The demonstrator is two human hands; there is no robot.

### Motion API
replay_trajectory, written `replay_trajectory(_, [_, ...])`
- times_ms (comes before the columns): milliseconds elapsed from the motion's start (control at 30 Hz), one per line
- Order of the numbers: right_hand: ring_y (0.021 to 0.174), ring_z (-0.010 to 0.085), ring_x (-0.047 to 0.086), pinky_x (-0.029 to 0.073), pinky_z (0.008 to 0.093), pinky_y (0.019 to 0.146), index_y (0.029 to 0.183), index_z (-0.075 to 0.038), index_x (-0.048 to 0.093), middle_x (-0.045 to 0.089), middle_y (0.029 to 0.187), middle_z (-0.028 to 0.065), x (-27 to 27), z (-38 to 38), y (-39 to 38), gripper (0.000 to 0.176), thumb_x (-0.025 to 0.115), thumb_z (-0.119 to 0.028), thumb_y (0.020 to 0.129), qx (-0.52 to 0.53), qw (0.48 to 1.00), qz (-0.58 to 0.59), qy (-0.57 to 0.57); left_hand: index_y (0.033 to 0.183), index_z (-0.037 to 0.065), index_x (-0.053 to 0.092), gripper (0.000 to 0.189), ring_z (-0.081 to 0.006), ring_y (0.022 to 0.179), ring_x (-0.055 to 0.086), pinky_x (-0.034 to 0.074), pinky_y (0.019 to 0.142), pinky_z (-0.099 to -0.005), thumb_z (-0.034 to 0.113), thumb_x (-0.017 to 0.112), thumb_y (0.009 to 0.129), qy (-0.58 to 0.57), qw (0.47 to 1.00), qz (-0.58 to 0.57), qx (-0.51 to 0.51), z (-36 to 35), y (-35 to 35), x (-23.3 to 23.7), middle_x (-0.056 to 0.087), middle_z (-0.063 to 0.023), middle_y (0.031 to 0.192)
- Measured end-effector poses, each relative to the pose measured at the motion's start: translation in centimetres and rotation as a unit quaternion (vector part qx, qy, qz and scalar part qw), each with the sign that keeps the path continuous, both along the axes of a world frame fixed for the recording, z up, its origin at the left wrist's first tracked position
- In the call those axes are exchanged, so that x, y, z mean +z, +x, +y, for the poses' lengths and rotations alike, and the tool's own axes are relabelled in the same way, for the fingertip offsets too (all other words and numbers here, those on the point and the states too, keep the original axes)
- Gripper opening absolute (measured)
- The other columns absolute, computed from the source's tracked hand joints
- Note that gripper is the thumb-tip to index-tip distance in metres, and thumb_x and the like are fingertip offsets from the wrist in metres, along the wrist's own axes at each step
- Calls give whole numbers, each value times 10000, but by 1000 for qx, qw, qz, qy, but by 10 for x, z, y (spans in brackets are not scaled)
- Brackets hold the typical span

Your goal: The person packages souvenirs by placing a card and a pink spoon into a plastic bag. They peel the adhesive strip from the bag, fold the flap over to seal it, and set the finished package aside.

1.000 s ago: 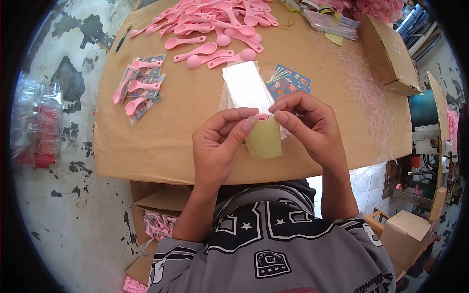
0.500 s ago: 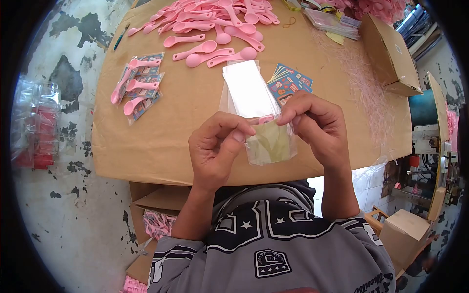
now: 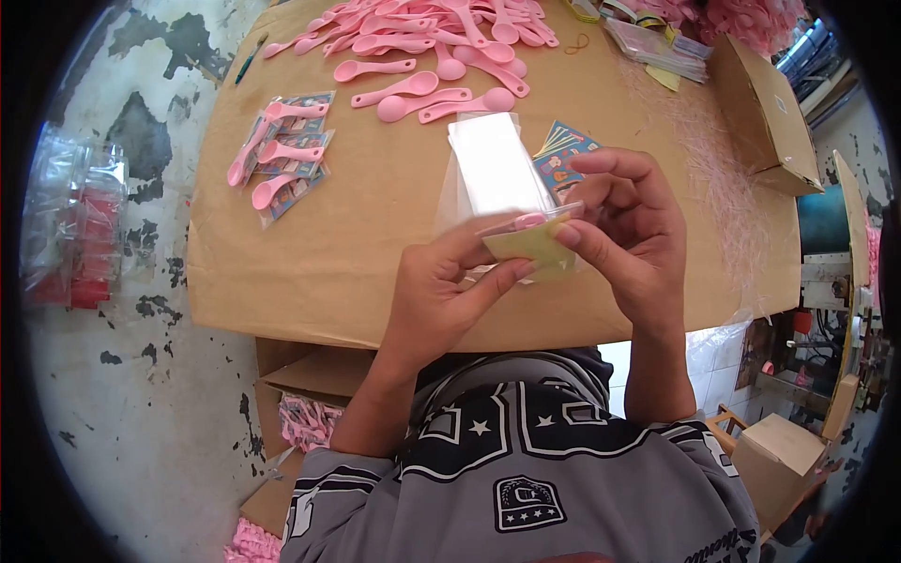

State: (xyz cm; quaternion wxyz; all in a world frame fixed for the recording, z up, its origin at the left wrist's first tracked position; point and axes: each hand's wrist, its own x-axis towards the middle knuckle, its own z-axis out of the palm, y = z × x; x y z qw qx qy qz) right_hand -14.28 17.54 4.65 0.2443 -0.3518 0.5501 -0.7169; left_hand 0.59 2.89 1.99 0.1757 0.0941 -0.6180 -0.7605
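A small clear plastic bag (image 3: pixel 558 270) holds a yellow-green card (image 3: pixel 530 246), with part of a pink spoon (image 3: pixel 528 221) showing at its top edge. My left hand (image 3: pixel 446 291) pinches the bag's left side between thumb and fingers. My right hand (image 3: pixel 633 239) has its thumb pressed on the upper right corner; its index finger is raised off the bag, and the other fingers are partly hidden. Just beyond lies a stack of clear bags (image 3: pixel 493 169) with a bright white surface. Blue printed cards (image 3: pixel 560 155) are fanned out beside it, partly behind my right hand.
A heap of pink spoons (image 3: pixel 422 38) covers the table's far side. Several packed spoons with cards (image 3: pixel 291 150) lie at the left, near a pen (image 3: pixel 250 58). A cardboard box (image 3: pixel 760 113) and plastic shreds (image 3: pixel 699 169) are on the right.
The bag has been tilted, its card now more edge-on. My left thumb has moved lower along it, and my right index finger has lifted away. The whole view has shifted slightly.
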Motion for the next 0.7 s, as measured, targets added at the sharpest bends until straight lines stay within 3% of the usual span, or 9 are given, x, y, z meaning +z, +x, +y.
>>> replay_trajectory(67, [877, 40, 615, 458, 184, 710, 1351, -30, 592, 664, 977, 5, 2, 0, 0, 446, 772, 11, 944, -19, 999, 29, -8, 1344, -14, 686, 376, -160, 1122, 716, 582, 918, -284, -65, 700, 972, -50, 999, 21, 4, -1, 2, -6, 763, -133, 1236])
replay_trajectory(167, [830, 40, 595, 449, 192, 686, 1274, -30, 646, 676, 978, 6, -2, 2, -11, 329, 754, -13, 964, -168, 975, 145, 21, 1255, -21, 743, 323, -184, 1150, 715, 574, 949, -296, -101, 685, 948, -196, 974, 41, 108, -13, 5, 7, 757, -119, 1265])
replay_trajectory(233, [861, 46, 584, 460, 196, 746, 1251, -18, 664, 665, 1002, 9, -1, 11, -23, 276, 742, -36, 988, -238, 944, 214, 78, 1292, -9, 730, 408, -223, 1204, 701, 543, 1025, -322, -150, 650, 918, -320, 914, 88, 234, -41, 6, 9, 751, -139, 1277])
replay_trajectory(300, [847, 51, 564, 458, 209, 759, 1220, -32, 697, 659, 1003, -3, -3, 18, -31, 215, 721, -116, 1023, -290, 915, 255, 120, 1333, 9, 711, 470, -243, 1309, 644, 480, 1115, -371, -152, 621, 901, -402, 851, 37, 335, -79, 19, 15, 727, -137, 1338])
replay_trajectory(400, [857, 82, 579, 467, 245, 737, 1225, -39, 692, 670, 1018, 15, -3, 22, -34, 265, 737, -186, 1010, -303, 878, 301, 216, 1382, 31, 681, 495, -224, 1351, 604, 415, 1173, -391, -127, 585, 922, -366, 853, -37, 369, -99, 27, 27, 701, -113, 1392])
replay_trajectory(433, [890, 138, 592, 480, 289, 758, 1214, -33, 689, 666, 1028, 48, -5, 22, -35, 289, 749, -212, 994, -289, 867, 323, 244, 1382, 35, 666, 444, -204, 1253, 633, 475, 1068, -381, -35, 600, 948, -387, 845, -37, 367, -98, 26, 26, 696, -78, 1379])
replay_trajectory(533, [977, 272, 614, 503, 397, 828, 1189, -21, 676, 645, 1052, 125, -19, 19, -34, 372, 782, -285, 949, -253, 838, 357, 326, 1305, 35, 683, 346, -205, 1041, 653, 497, 894, -381, 78, 663, 962, -413, 844, -165, 299, -77, 27, 18, 715, -84, 1209])
replay_trajectory(600, [1016, 319, 605, 498, 438, 880, 1186, -17, 660, 622, 1058, 147, -27, 16, -31, 431, 802, -327, 923, -233, 829, 346, 372, 1146, 25, 687, 282, -256, 932, 612, 461, 806, -415, 230, 738, 960, -416, 853, -210, 233, -59, 14, 12, 660, -114, 1048])
replay_trajectory(700, [946, 220, 570, 492, 360, 837, 1117, -6, 634, 598, 1005, 93, -29, 14, -30, 413, 847, -273, 884, -225, 827, 328, 398, 991, 9, 649, 321, -323, 939, 585, 459, 849, -454, 303, 771, 950, -525, 788, -258, 190, -39, -2, -6, 609, -146, 980])
